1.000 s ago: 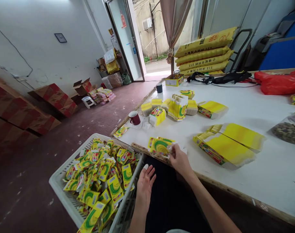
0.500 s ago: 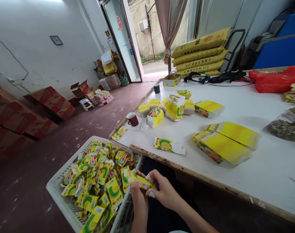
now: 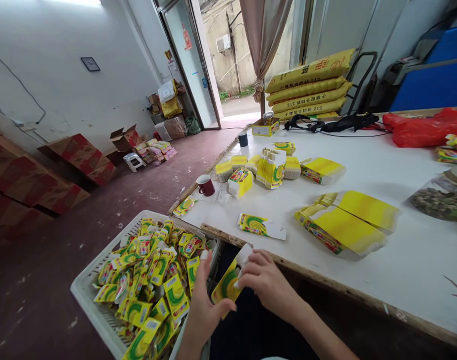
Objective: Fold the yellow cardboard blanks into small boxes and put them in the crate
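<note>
Over my lap, my right hand [image 3: 260, 276] grips a small yellow-and-green carton [image 3: 227, 283] by its white-flapped end. The carton tilts, its lower end toward my left hand [image 3: 205, 300]. That left hand has its thumb and fingers spread apart, the thumb beside the carton's lower edge; whether they touch I cannot tell. Left of my hands stands a white plastic crate [image 3: 96, 305] heaped with similar yellow cartons [image 3: 153, 280]. On the white table in front lies a flattened carton [image 3: 256, 225] with a white flap.
Stacks of yellow cartons [image 3: 348, 220] lie on the table [image 3: 419, 270], with more bundles [image 3: 271, 167] further back. A maroon mug [image 3: 205, 185] stands near its left edge. At right are a red plastic bag [image 3: 427, 127] and a clear container [image 3: 442, 195]. Cardboard boxes [image 3: 78, 160] line the left wall.
My left hand has opened and come off the carton, which both hands held before. My right hand has shifted slightly up and right, now holding the carton tilted with its white flaps upward.
</note>
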Motion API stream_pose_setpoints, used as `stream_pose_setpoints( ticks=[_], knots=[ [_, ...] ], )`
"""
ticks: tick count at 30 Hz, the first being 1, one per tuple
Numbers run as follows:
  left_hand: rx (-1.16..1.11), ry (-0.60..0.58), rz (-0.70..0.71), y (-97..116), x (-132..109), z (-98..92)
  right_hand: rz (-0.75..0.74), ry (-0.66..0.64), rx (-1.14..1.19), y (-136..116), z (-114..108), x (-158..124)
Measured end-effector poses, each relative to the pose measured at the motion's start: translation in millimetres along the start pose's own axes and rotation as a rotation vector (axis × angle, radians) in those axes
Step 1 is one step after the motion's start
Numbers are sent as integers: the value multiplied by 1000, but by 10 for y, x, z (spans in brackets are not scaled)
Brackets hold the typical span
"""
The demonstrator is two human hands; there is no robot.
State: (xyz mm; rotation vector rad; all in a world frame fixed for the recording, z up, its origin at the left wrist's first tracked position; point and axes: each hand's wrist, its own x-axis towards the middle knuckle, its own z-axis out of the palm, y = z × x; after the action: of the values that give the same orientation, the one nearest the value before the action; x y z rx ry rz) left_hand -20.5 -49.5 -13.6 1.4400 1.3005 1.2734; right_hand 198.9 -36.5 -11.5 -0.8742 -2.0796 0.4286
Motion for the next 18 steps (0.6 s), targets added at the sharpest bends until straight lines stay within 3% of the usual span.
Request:
stream_pose_setpoints(
  ticks=[2, 3, 5, 7, 10, 13, 18],
  knots=[
    [196, -214, -114, 19, -55, 49, -23, 24, 78, -87, 118, -26],
    [249, -248, -156, 14, -80, 92, 40, 100, 130, -106, 193, -46],
    [287, -172, -170, -22, -126, 186, 272, 296, 263, -95, 341, -84],
    [290, -33, -138, -67, -165, 270, 499, 379, 493, -50, 456, -101],
    [290, 35, -79, -88, -202, 364, 665, 207, 899, -5, 541, -80],
    [304, -22, -12, -35, -208, 427, 745, 74, 1051, -13, 530, -53],
    [269, -80, -52, -27, -174, 444, 557, 48, 951, -85, 407, -86]
  ],
)
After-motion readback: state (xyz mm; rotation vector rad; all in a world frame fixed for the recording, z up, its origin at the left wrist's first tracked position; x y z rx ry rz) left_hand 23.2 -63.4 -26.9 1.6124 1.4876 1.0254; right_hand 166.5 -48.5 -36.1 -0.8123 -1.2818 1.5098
